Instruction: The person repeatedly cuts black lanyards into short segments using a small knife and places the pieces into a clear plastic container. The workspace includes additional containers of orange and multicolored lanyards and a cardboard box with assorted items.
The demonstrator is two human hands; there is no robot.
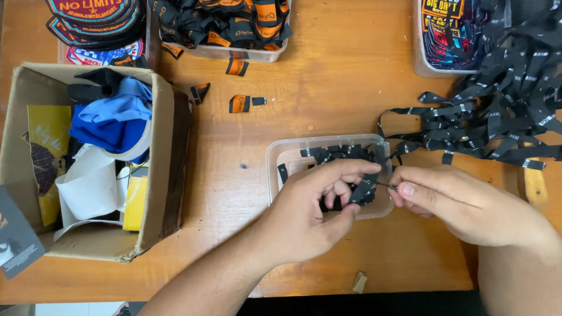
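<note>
My left hand pinches a small black woven label between thumb and forefinger, over a clear plastic tub that holds several cut black labels. My right hand is closed around a small metal tool, mostly hidden in the fingers, whose tip meets the label. A long tangled black label ribbon spreads over the table to the right and trails toward the tub.
A cardboard box at the left holds blue cloth, white paper and yellow cards. At the back stand a tub of black-and-orange labels, a stack of embroidered patches and a tray of printed patches. Loose orange labels lie on the wooden table.
</note>
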